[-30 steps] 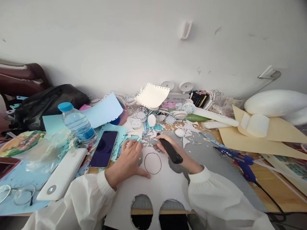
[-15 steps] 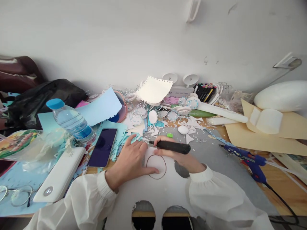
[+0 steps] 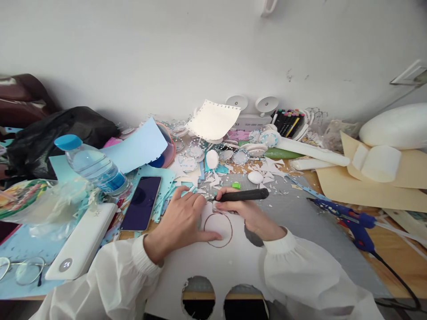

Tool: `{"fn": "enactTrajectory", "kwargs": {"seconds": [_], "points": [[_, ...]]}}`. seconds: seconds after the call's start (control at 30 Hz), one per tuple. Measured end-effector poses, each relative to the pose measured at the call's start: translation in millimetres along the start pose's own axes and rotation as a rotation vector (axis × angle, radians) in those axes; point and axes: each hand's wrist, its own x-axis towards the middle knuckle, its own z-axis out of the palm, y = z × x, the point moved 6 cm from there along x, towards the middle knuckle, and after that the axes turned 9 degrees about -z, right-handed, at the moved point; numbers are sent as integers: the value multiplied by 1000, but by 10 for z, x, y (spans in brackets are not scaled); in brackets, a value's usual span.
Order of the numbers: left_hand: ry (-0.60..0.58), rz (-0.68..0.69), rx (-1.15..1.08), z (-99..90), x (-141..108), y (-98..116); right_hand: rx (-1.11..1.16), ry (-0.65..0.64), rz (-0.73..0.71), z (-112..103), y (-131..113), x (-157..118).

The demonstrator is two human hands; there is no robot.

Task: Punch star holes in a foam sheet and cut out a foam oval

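A white sheet [image 3: 213,266] with a drawn dark circle and several round holes lies before me, its near edge past the table's edge. My left hand [image 3: 182,222] rests on it with fingers apart, the thumb inside the circle. My right hand [image 3: 248,215] is closed round a black-handled tool [image 3: 245,194], whose tip points left at the sheet's far edge, above the circle. The tip itself is too small to make out. Beyond the hands lie a green cap [image 3: 236,185] and white scraps [image 3: 213,179].
A bottle [image 3: 96,169], phone [image 3: 142,203], power bank [image 3: 82,242] and glasses [image 3: 30,271] lie to the left. To the right is a blue glue gun [image 3: 347,220] with its cord. White discs, paper and pens [image 3: 288,122] crowd the back.
The view has shifted slightly. The black-handled tool has tilted nearer to level, its handle end a little higher and further right. My left hand stays in place on the sheet.
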Motion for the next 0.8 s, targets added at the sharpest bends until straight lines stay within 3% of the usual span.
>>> {"fn": "enactTrajectory", "kwargs": {"seconds": [0.17,0.3,0.63,0.8], "points": [[-18,-34,11,17,-7,-60,-244,-94,-194,-47,-151,-37],[-3,-56,30,-1,-44,-143,-380,-177,-210,-95,-180,-111],[8,-38,-6,8,-60,-180,-58,-48,-157,-130,97,-194],[5,-33,-48,22,-48,-201,127,-9,-59,-103,140,-206]]}}
